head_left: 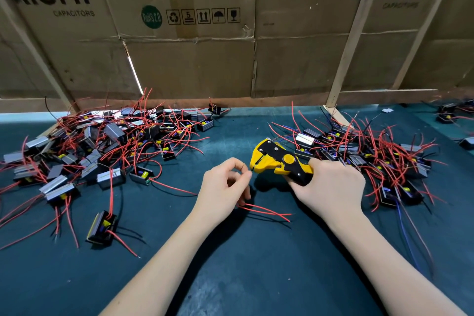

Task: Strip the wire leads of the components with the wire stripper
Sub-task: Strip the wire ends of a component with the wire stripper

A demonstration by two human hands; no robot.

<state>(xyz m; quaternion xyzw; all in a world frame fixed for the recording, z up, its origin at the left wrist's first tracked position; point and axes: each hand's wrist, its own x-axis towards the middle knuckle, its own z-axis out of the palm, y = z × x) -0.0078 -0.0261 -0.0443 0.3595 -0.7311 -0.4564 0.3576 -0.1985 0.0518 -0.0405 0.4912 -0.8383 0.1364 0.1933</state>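
Item: black wire lead [252, 170], tip at the wire stripper [279, 163] mouth, above the tabletop [230, 264]. My left hand [225, 185] pinched it; my right hand [331, 185] gripped the handles. Step: feeding. Next, likely: squeeze.

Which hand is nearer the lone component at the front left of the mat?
Left. The left hand is right of the component, pinching a wire end at the stripper's tip. The right hand grips the stripper's handles, farther right.
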